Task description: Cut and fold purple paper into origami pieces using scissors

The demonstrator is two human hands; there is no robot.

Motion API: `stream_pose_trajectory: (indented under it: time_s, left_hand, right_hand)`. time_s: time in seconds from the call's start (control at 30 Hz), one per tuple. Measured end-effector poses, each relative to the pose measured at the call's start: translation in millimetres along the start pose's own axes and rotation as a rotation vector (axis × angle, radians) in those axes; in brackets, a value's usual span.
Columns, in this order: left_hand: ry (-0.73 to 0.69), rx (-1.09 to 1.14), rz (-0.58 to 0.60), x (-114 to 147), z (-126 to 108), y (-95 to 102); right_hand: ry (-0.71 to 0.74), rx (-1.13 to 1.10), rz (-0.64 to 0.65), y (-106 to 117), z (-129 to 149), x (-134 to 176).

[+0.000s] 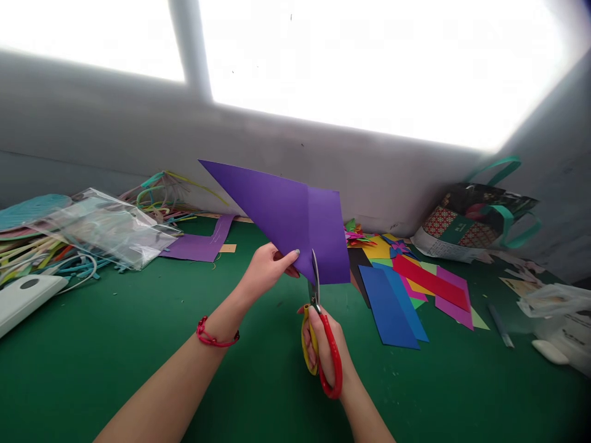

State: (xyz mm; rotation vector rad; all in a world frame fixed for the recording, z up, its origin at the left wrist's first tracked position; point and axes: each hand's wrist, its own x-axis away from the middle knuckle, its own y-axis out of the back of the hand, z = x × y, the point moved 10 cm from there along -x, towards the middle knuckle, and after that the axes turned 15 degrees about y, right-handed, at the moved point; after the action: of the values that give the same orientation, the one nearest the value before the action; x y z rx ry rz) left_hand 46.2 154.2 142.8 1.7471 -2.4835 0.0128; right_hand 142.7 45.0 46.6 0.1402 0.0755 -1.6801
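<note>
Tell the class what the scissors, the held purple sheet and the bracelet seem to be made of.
Scissors: shiny metal blades, by their silvery gleam; red and yellow handles, glossy, probably plastic-coated.
Purple sheet: matt paper or thin card, by its dull surface and crisp edges.
Bracelet: perhaps braided cord, by its knotted look; finish too small to tell.

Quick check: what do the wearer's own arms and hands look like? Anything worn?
Left hand: ungloved, red cord bracelet with a small dark piece at the wrist; thumbnail seems polished pale blue. Right hand: ungloved, nothing visible at the wrist. No sleeves in view.
</note>
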Motion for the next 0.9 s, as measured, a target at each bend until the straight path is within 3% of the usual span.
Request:
stream_pose_trajectory:
  time_s: [0.33,0.57,0.9]
  left_hand:
    - [0.01,-0.016,0.097,3.5,6.1,-24.8]
    - [0.034,0.03,0.134,2.0,9.5,-27.3]
    - [0.06,0.056,0.139,0.6,13.5,-28.3]
  right_hand:
    - [-0.002,0.005,-0.077,8.5,4.8,-0.6]
    - [0.04,0.161,-0.072,17.8,6.5,1.9]
    - [0.039,0.118,-0.081,14.5,4.9,4.1]
